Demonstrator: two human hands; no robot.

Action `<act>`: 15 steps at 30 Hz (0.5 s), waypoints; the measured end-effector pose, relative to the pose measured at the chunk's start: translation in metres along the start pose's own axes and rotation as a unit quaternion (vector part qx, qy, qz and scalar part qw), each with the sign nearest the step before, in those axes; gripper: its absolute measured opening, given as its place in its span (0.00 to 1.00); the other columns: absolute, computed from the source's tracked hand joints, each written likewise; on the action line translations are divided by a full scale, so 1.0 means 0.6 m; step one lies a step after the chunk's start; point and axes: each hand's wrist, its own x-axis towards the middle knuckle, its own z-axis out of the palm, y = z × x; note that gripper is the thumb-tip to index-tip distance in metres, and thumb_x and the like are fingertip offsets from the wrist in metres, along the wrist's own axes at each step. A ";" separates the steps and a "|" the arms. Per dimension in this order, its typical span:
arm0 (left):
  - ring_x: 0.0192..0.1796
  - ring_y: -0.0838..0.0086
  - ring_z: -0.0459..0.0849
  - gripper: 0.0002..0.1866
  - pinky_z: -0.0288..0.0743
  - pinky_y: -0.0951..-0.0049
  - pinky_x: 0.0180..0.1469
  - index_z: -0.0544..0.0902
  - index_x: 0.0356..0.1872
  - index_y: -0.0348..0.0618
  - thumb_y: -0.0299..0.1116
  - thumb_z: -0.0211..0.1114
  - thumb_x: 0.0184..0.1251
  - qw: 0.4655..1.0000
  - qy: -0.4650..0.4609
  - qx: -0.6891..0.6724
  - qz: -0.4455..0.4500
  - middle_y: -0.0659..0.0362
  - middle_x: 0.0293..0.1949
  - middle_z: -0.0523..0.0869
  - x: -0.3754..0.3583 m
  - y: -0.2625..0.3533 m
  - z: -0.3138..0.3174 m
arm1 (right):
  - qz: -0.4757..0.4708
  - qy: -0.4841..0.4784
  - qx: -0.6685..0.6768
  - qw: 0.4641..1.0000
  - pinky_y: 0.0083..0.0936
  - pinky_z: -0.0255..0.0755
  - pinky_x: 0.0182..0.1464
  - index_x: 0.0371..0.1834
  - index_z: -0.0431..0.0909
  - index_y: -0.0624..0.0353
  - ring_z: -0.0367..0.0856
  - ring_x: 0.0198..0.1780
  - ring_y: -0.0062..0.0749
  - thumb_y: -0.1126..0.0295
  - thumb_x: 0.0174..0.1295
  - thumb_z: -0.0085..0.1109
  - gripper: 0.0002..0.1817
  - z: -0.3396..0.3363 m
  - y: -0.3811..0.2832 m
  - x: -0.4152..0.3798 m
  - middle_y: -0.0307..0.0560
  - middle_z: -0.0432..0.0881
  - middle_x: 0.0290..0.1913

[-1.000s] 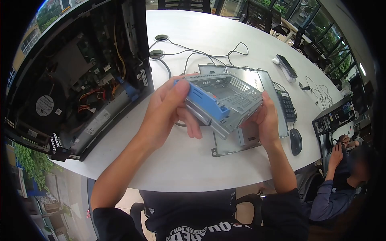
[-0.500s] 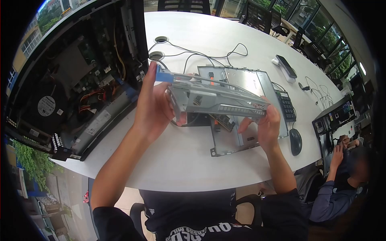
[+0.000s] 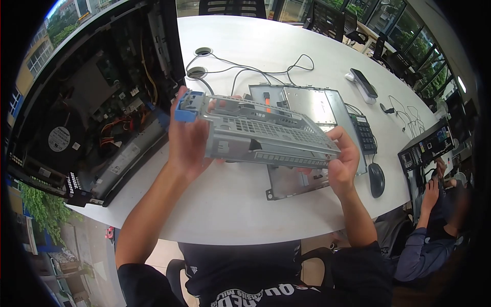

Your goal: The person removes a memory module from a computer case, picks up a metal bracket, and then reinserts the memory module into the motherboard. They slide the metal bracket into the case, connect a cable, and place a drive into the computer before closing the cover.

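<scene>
Both hands hold a perforated metal drive cage (image 3: 271, 134) above the table, tilted so its hole-patterned face shows. My left hand (image 3: 188, 146) grips its left end, beside a blue plastic latch (image 3: 186, 113); some of its fingers are hidden behind the cage. At the far end, my right hand (image 3: 341, 159) pinches the corner between thumb and fingers. Under the cage lies a flat metal computer panel (image 3: 335, 105), partly covered by it. To the left stands an open computer case (image 3: 87, 94) with its fan, wires and board exposed.
A mouse (image 3: 376, 180) and a dark keyboard (image 3: 364, 134) sit right of the panel. Behind them is a phone (image 3: 363, 83) on a white object. Thin cables (image 3: 250, 68) cross the white table (image 3: 225, 215). At far right, a co-worker's hand (image 3: 430, 194) is near another computer case (image 3: 434, 145).
The drive cage has been rolled so its perforated face and the blue latch show more. Its latch end has moved left and slightly down, with my left hand turning along.
</scene>
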 end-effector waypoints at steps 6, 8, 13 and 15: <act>0.67 0.64 0.82 0.48 0.81 0.59 0.62 0.72 0.73 0.35 0.73 0.46 0.74 0.993 0.017 -0.111 0.039 0.49 0.66 0.81 0.003 0.000 0.011 | -0.038 0.049 0.022 0.998 0.27 0.82 0.32 0.50 0.69 0.66 0.88 0.31 0.34 0.52 0.71 0.58 0.24 -0.009 0.010 0.003 0.57 0.88 0.39; 0.70 0.64 0.79 0.45 0.75 0.57 0.70 0.71 0.73 0.35 0.69 0.48 0.76 0.993 -0.039 -0.097 0.055 0.50 0.68 0.80 0.000 0.003 0.010 | -0.042 0.066 0.010 0.997 0.26 0.81 0.35 0.50 0.69 0.66 0.87 0.31 0.32 0.59 0.73 0.55 0.19 -0.018 0.013 0.003 0.57 0.87 0.40; 0.70 0.66 0.78 0.43 0.72 0.58 0.70 0.69 0.76 0.39 0.67 0.50 0.76 0.998 -0.005 -0.027 0.060 0.52 0.70 0.78 -0.005 0.007 0.020 | -0.050 0.113 -0.090 0.988 0.23 0.79 0.38 0.50 0.67 0.66 0.83 0.29 0.28 0.56 0.72 0.49 0.20 -0.017 0.010 0.011 0.54 0.85 0.35; 0.70 0.63 0.77 0.43 0.66 0.56 0.75 0.73 0.75 0.47 0.69 0.59 0.70 0.998 0.015 0.011 0.063 0.53 0.71 0.77 -0.005 0.012 0.019 | -0.052 0.112 -0.110 0.986 0.23 0.79 0.38 0.50 0.66 0.65 0.83 0.30 0.27 0.58 0.71 0.49 0.19 -0.021 0.011 0.012 0.54 0.85 0.35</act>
